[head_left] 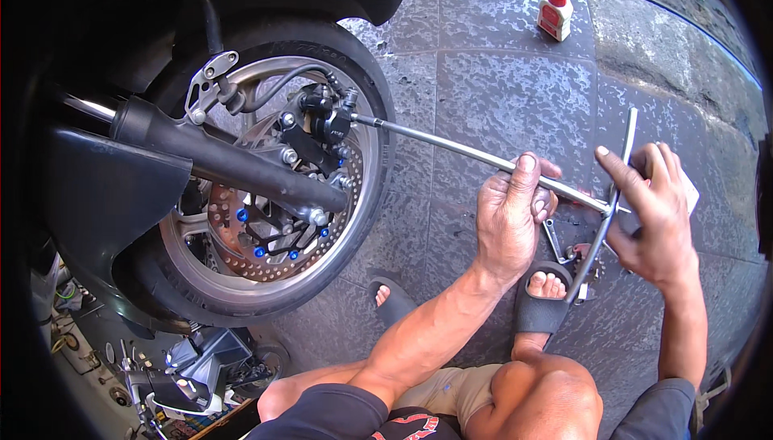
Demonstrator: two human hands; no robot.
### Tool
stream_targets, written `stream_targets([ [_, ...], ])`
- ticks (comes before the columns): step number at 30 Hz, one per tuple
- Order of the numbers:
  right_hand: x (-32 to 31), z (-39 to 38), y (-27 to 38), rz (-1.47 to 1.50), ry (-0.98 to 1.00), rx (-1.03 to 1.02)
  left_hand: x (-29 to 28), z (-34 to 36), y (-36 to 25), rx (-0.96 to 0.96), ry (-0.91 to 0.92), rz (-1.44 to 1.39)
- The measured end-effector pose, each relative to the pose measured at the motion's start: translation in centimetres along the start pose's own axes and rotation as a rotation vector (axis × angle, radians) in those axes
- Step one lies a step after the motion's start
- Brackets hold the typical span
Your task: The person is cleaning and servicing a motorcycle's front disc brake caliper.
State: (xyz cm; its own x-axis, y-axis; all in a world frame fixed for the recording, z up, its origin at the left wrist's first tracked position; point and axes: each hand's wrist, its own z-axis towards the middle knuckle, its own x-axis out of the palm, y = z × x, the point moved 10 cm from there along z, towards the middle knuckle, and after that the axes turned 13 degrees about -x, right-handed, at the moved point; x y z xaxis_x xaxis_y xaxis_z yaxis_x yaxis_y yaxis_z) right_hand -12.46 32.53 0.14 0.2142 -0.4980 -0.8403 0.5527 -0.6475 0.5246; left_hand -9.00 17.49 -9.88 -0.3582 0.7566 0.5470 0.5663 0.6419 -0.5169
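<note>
A long T-handle wrench reaches from the front brake caliper to its crossbar on the right. Its tip meets a bolt or fitting at the caliper's right side. My left hand is closed around the shaft, thumb on top. At the crossbar, my right hand has its index finger stretched out and its thumb apart, near the bar's middle; its other fingers are bent. A small white patch shows beyond that palm, too hidden to name. Behind the caliper sits a drilled brake disc with blue bolts.
The motorcycle's front wheel and black fork leg fill the left. A white bottle with a red nozzle stands on the tiled floor. Metal parts lie by my sandalled foot. Assorted parts crowd the lower left.
</note>
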Motion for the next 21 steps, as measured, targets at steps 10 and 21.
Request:
stream_targets([
  [10,2.6,2.1,3.5,-0.152,-0.037,-0.377,-5.6,5.0,-5.8,0.108,0.274,-0.639],
  [21,2.8,2.4,3.1,-0.049,-0.144,-0.41,-5.7,7.6,-20.4,0.432,1.131,-0.761],
])
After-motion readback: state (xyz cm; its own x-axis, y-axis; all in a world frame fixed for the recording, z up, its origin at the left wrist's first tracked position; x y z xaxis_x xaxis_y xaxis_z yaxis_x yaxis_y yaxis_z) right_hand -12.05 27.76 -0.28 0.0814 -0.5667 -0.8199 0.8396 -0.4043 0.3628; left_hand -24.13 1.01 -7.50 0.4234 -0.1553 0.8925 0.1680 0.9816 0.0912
